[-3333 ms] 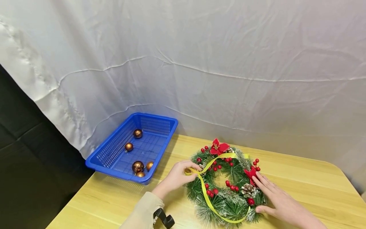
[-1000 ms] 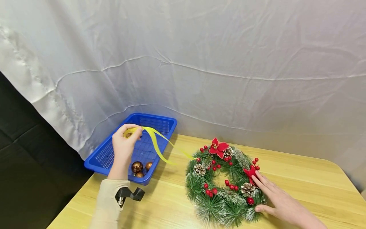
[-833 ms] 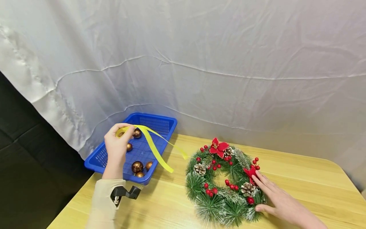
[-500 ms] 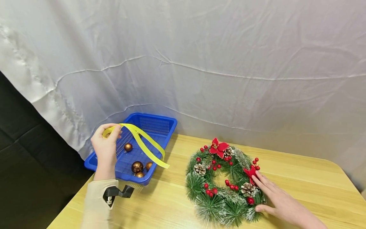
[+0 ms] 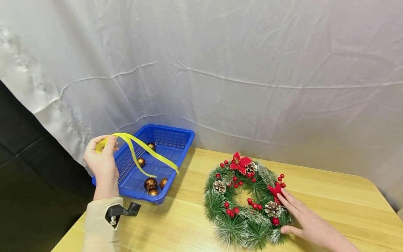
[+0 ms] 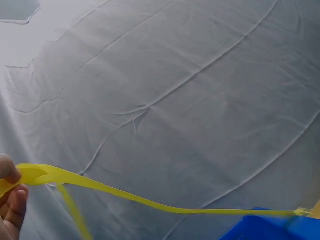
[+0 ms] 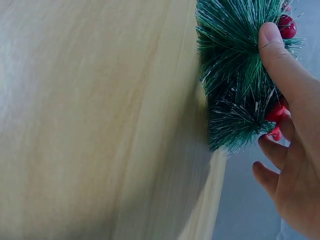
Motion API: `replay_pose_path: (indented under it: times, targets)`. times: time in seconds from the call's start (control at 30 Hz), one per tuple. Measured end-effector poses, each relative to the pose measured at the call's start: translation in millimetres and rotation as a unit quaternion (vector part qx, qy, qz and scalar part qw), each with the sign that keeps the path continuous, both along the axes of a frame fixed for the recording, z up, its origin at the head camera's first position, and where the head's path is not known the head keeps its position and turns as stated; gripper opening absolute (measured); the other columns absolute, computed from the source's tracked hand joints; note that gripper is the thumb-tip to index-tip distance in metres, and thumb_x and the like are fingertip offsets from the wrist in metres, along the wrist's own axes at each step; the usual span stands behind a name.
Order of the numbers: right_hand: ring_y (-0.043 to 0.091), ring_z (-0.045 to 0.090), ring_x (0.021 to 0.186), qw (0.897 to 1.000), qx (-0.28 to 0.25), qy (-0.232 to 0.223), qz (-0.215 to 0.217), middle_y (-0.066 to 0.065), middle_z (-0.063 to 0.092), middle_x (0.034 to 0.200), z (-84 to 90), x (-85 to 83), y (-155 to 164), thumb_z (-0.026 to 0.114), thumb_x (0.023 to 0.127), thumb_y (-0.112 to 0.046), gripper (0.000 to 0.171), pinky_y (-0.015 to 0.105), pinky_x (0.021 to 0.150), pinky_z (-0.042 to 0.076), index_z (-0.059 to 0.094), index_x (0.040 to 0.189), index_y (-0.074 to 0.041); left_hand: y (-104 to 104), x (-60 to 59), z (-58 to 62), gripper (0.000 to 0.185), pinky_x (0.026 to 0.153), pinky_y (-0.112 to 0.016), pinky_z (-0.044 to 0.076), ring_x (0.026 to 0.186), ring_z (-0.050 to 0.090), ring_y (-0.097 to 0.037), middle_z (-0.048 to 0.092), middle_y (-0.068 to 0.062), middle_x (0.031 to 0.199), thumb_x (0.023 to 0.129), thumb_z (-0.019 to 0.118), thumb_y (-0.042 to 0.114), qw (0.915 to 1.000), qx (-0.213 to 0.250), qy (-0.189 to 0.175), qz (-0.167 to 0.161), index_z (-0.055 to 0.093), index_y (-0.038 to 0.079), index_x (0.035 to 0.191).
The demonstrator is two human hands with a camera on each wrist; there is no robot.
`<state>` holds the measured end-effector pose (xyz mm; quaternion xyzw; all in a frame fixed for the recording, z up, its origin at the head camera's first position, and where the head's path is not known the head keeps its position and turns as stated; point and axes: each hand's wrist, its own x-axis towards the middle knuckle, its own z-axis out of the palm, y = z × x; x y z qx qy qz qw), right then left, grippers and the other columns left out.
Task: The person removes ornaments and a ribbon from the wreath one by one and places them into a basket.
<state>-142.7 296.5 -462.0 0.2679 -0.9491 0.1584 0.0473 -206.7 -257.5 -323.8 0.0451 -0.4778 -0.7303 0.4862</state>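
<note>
In the head view my left hand [image 5: 102, 155] pinches a yellow ribbon [image 5: 127, 138] at the left side of the blue basket. Two tails of the ribbon trail to the right over the basket's inside, one reaching its right rim. The left wrist view shows thumb and fingertips gripping the ribbon [image 6: 100, 186] at the lower left. My right hand [image 5: 303, 218] rests with spread, fairly straight fingers on the right side of a green wreath [image 5: 230, 227], fingertips at a red flower [image 5: 275, 192]. Red berries and pine cones [image 5: 219, 186] dot the wreath, which lies flat on the table.
The blue plastic basket [image 5: 187, 147] stands at the table's back left, holding several bronze baubles [image 5: 150, 183]. A pale curtain [image 5: 236, 70] hangs behind the wooden table [image 5: 340, 196]. Black cloth [image 5: 28, 168] covers the far left.
My left hand has drawn the yellow ribbon off the wreath and carried it left across the basket, its tails now trailing over the basket. The right hand and wreath have stayed in place.
</note>
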Motion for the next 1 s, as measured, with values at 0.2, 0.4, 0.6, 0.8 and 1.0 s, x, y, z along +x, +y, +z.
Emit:
replay_pose_path:
  times: [0.2, 0.4, 0.6, 0.8, 1.0]
  targets:
    - [0.043, 0.032, 0.132, 1.000, -0.005, -0.010, -0.001, 0.006, 0.016, 0.158, 0.1, 0.4, -0.2, 0.067, 0.079, -0.054, 0.092, 0.057, 0.101, 0.032, 0.022, 0.153, -0.022, 1.4, -1.9, -2.1, 0.013, 0.056, -0.021, 0.052, 0.058, 0.060, -0.017, 0.061, -0.012, 0.075, 0.077, 0.076, -0.002, 0.9998, 0.016, 0.004, 0.010, 0.067, -0.009, 0.085]
    - [0.045, 0.032, 0.131, 1.000, -0.013, -0.009, 0.007, 0.008, 0.017, 0.158, -0.8, -0.5, 0.5, 0.067, 0.080, -0.053, 0.091, 0.065, 0.095, 0.037, 0.022, 0.153, -0.021, 11.7, -4.4, -15.9, 0.011, 0.054, -0.020, 0.052, 0.057, 0.058, -0.014, 0.063, -0.007, 0.071, 0.080, 0.074, -0.003, 0.9982, -0.039, -0.036, -0.026, 0.066, -0.009, 0.085]
    - [0.044, 0.033, 0.130, 1.000, -0.008, -0.004, 0.007, 0.008, 0.018, 0.157, -1.2, -0.5, 0.7, 0.067, 0.080, -0.054, 0.092, 0.062, 0.095, 0.038, 0.023, 0.153, -0.020, 23.8, -3.1, -34.1, 0.005, 0.056, -0.019, 0.051, 0.060, 0.058, -0.011, 0.063, -0.001, 0.069, 0.082, 0.072, 0.000, 0.9843, -0.091, -0.131, -0.074, 0.068, 0.002, 0.082]
    - [0.045, 0.033, 0.130, 1.000, -0.011, -0.007, 0.005, 0.008, 0.016, 0.158, -1.5, 0.1, 0.9, 0.067, 0.080, -0.053, 0.092, 0.063, 0.096, 0.037, 0.022, 0.153, -0.021, 25.8, -1.9, -48.4, 0.016, 0.065, -0.024, 0.054, 0.066, 0.059, -0.012, 0.064, -0.005, 0.079, 0.088, 0.069, 0.009, 0.9319, -0.217, -0.237, -0.169, 0.066, -0.003, 0.097]
    - [0.046, 0.033, 0.130, 1.000, -0.012, -0.007, 0.006, 0.009, 0.016, 0.158, -1.9, 0.3, 1.3, 0.067, 0.080, -0.053, 0.091, 0.065, 0.094, 0.038, 0.022, 0.153, -0.021, 22.2, 0.4, -58.4, 0.032, 0.080, -0.032, 0.052, 0.090, 0.059, -0.020, 0.063, -0.013, 0.103, 0.091, 0.067, 0.025, 0.8513, -0.333, -0.339, -0.221, 0.062, 0.001, 0.112]
